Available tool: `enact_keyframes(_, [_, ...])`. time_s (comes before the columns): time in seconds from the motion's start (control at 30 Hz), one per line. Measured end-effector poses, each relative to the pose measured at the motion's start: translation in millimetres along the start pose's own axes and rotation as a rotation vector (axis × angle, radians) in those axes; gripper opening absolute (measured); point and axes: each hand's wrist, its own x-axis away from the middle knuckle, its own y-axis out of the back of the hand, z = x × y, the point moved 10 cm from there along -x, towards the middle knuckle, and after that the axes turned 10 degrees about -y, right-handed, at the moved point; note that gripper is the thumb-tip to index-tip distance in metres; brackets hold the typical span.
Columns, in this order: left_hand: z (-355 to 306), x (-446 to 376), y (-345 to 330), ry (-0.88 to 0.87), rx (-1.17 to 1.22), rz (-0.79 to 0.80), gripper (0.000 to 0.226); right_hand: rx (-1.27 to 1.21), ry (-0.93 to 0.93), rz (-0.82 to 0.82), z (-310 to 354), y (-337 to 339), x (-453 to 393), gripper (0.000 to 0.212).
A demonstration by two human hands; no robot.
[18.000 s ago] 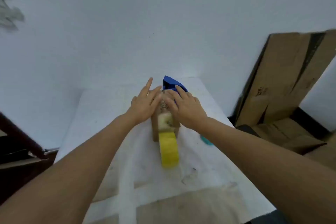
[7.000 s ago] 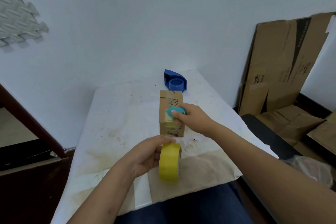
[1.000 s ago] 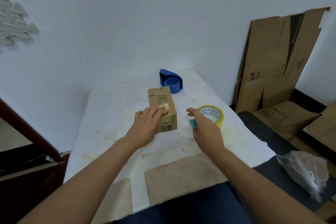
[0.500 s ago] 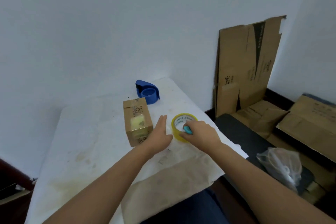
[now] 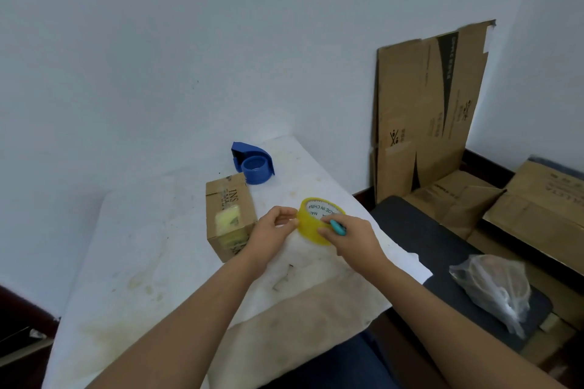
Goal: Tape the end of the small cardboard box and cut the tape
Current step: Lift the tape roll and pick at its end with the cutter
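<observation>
Left of centre in the frame: small cardboard box (image 5: pixel 230 216) lying on the white table (image 5: pixel 132 256), long axis running from the near edge back toward the wall, one short end facing the camera and tipped slightly right. Yellowish tape strip (image 5: pixel 228 222) already over that near end and onto the top face; probably set aside there because that end looks done. Behind it, against the wall, blue tape dispenser (image 5: pixel 252 163), untouched.

Just right of the box: left hand (image 5: pixel 270 235), thumb and fingertips pinched narrow at the left rim of the yellow tape roll (image 5: pixel 319 219), seemingly hunting the loose end. Roll tilted, open core facing up and toward the wall.

Further right: right hand (image 5: pixel 354 238) steadying the roll's near side, with a teal cutter (image 5: pixel 338 227) tucked under the fingers, kept ready for cutting. Far right, leaning flattened cartons (image 5: pixel 429 110).
</observation>
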Motion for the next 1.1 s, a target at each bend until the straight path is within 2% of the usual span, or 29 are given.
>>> enact_keyframes(0.13, [-14.1, 1.8, 9.5, -0.009, 0.062, -0.061, 0.012, -0.242, -0.057, 0.051, -2.7, 1.8, 16.7, 0.018])
enact_keyframes(0.2, [-24.5, 4.0, 14.0, -0.064, 0.001, -0.07, 0.006, -0.298, -0.075, 0.083, -4.9, -1.5, 28.0, 0.017])
enact_keyframes(0.23, [-29.9, 6.4, 15.8, -0.097, -0.045, -0.065, 0.006, -0.299, -0.09, 0.103, -6.1, -4.5, 33.9, 0.02])
enact_keyframes(0.3, [-41.1, 14.0, 17.1, -0.158, -0.141, -0.027, 0.008, -0.227, -0.134, 0.12, -10.3, -9.8, 43.2, 0.041])
enact_keyframes(0.37, [-55.3, 22.7, 13.4, -0.246, -0.256, 0.045, 0.008, -0.118, -0.12, 0.065, -7.5, -4.2, 47.3, 0.051])
enact_keyframes(0.47, [-78.3, 36.5, 4.1, -0.404, -0.496, 0.151, 0.008, -0.073, -0.028, 0.003, 11.0, 5.9, 51.0, 0.034])
enact_keyframes(0.57, [-91.6, 45.9, 1.9, -0.503, -0.613, 0.183, 0.008, -0.04, 0.025, 0.077, 24.4, -5.4, 56.4, 0.033])
enact_keyframes(0.67, [-92.1, 51.3, 3.8, -0.518, -0.631, 0.202, 0.012, -0.14, -0.027, 0.168, 22.7, -15.6, 64.7, 0.043])
enact_keyframes(0.8, [-94.6, 54.5, 5.4, -0.495, -0.649, 0.232, 0.024, -0.175, -0.011, 0.162, 23.9, -15.8, 69.1, 0.049])
enact_keyframes(0.97, [-103.7, 63.7, 3.0, -0.557, -0.696, 0.292, 0.007, -0.157, 0.014, 0.148, 27.5, -18.9, 73.2, 0.036])
enact_keyframes(1.1, [-117.9, 70.8, 0.2, -0.605, -0.822, 0.277, 0.01, -0.176, 0.008, 0.101, 27.6, -19.3, 77.4, 0.031])
